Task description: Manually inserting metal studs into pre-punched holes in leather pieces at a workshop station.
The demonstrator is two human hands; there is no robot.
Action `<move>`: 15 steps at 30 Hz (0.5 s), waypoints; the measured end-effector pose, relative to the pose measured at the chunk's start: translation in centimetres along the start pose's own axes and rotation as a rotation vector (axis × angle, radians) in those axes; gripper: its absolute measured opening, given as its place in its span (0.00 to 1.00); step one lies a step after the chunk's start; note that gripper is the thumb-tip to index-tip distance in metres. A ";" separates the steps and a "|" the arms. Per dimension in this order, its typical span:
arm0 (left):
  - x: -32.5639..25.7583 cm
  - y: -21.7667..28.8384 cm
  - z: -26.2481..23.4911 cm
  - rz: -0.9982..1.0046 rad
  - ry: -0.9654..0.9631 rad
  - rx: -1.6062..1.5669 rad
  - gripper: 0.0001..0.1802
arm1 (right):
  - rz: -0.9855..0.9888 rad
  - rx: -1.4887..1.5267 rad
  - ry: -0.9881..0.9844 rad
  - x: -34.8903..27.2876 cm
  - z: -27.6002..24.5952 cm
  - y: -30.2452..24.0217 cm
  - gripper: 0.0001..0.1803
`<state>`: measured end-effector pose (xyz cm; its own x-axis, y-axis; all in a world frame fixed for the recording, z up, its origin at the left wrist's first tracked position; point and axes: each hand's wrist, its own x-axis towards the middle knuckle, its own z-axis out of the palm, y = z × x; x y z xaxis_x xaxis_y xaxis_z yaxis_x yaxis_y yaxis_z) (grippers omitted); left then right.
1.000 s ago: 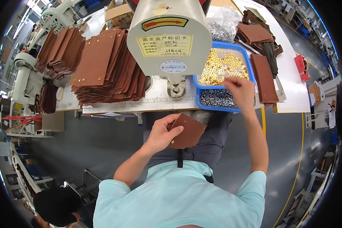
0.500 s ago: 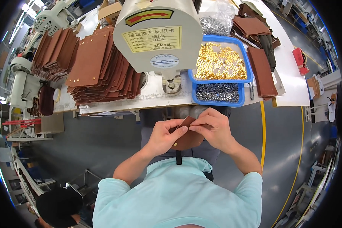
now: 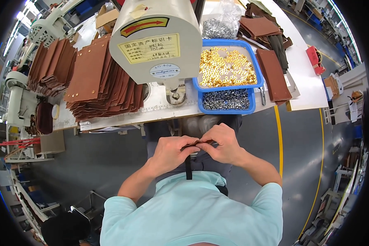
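My left hand [image 3: 171,152] and my right hand [image 3: 222,144] meet over my lap, both pinching a small brown leather piece [image 3: 196,143] seen edge-on between the fingers. A dark strap hangs down below the hands. Ahead on the white table [image 3: 307,82] stands a blue tray [image 3: 227,110] split in two, with gold rivets [image 3: 227,71] in the far part and silver rivets [image 3: 226,99] in the near part. A cream press machine [image 3: 156,41] stands left of the tray.
A fanned stack of brown leather panels [image 3: 96,86] lies left of the machine, with more stacks [image 3: 49,67] farther left. Brown and dark leather pieces [image 3: 270,53] lie right of the tray beside a bag of silver parts [image 3: 217,26]. Yellow floor lines [image 3: 279,139] run at right.
My right hand came back from the tray of silver rivets to the leather piece, which has turned from flat to edge-on. My view has shifted, so the table sits higher in the picture.
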<state>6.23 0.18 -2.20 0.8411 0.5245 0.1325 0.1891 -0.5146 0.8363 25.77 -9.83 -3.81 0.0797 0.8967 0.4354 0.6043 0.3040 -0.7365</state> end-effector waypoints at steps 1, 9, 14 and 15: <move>0.0 0.0 0.1 0.021 0.025 0.005 0.12 | 0.009 -0.009 0.004 0.0 0.0 0.0 0.08; 0.5 0.2 -0.5 0.159 0.080 0.097 0.10 | 0.045 0.118 -0.181 1.4 -2.3 1.7 0.07; 0.0 0.0 -0.2 0.227 0.134 0.162 0.08 | 0.254 -0.366 0.007 2.8 -4.6 8.4 0.09; 0.0 0.0 -0.1 0.228 0.134 0.161 0.08 | 0.261 -0.494 0.000 2.7 -4.6 9.5 0.09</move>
<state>6.18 0.29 -2.15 0.7987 0.4622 0.3853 0.0898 -0.7248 0.6831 35.34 -6.02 -7.25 0.2768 0.9219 0.2710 0.8640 -0.1153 -0.4901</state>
